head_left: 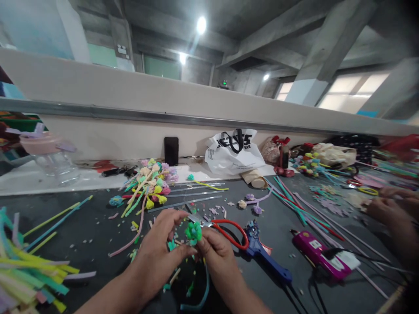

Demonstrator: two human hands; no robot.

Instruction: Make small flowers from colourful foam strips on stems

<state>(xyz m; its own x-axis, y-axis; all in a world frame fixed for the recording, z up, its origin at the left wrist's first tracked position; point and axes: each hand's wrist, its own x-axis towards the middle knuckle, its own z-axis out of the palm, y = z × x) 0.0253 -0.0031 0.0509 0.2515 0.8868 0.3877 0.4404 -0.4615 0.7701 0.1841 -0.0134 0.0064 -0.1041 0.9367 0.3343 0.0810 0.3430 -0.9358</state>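
Note:
Both my hands meet over the dark table and pinch a small green pipe-cleaner flower (194, 232). My left hand (160, 250) has its fingers curled and its thumb pressed to the flower's underside. My right hand (218, 253) is closed on the flower from the right. A teal stem (204, 292) curves down below my hands. Red-handled scissors (225, 229) lie just behind my right hand.
A heap of finished pastel flowers (151, 183) lies behind my hands. Loose pipe cleaners (29, 266) pile at the left. A blue glue gun (266, 255) and a magenta glue gun (322, 255) lie at the right. Another person's hands (391, 209) work at the far right. A white bag (234, 152) stands by the wall.

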